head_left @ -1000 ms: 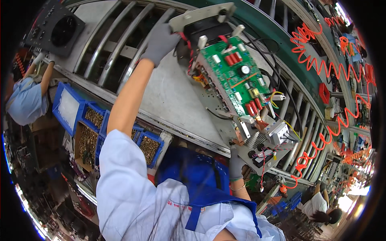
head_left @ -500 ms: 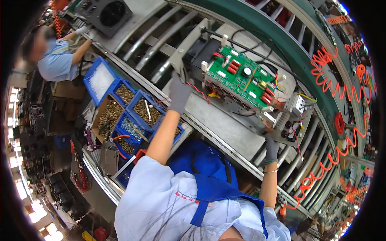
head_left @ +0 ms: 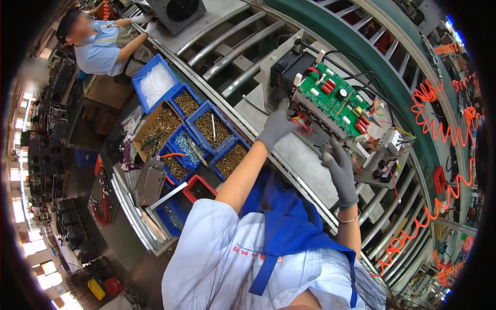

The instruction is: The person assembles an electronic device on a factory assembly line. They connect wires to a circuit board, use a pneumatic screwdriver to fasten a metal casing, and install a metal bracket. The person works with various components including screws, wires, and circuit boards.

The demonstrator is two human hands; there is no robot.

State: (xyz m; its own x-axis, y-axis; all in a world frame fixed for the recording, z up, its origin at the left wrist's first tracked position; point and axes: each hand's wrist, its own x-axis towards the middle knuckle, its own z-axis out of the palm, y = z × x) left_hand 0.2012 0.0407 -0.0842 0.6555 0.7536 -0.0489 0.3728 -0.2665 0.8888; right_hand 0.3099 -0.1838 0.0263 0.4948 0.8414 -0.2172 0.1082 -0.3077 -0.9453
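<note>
An open electronic unit with a green circuit board (head_left: 333, 98) rests on a metal plate (head_left: 305, 159) on the roller line before me. At its left end are a black fan (head_left: 289, 72) and an upright metal panel (head_left: 268, 77). My left hand (head_left: 278, 126), in a grey glove, reaches to the near side by the fan and the red wires (head_left: 305, 126). Its fingertips are blurred and partly hidden, so its grip does not show. My right hand (head_left: 339, 175), also gloved, hovers by the unit's near edge with fingers apart and nothing visible in them.
Blue bins (head_left: 195, 120) of brass and silver fasteners stand at my left, beside a red-rimmed bin (head_left: 194, 182). Rollers (head_left: 248, 49) run along the line. Orange coiled hoses (head_left: 431, 116) hang at the right. A co-worker (head_left: 101, 49) handles a dark fan unit (head_left: 178, 13) at the far left.
My left hand has gone from the upright panel to the unit's near side by the red wires. My right hand has left the right end, moved inward and spread its fingers. The view has shifted.
</note>
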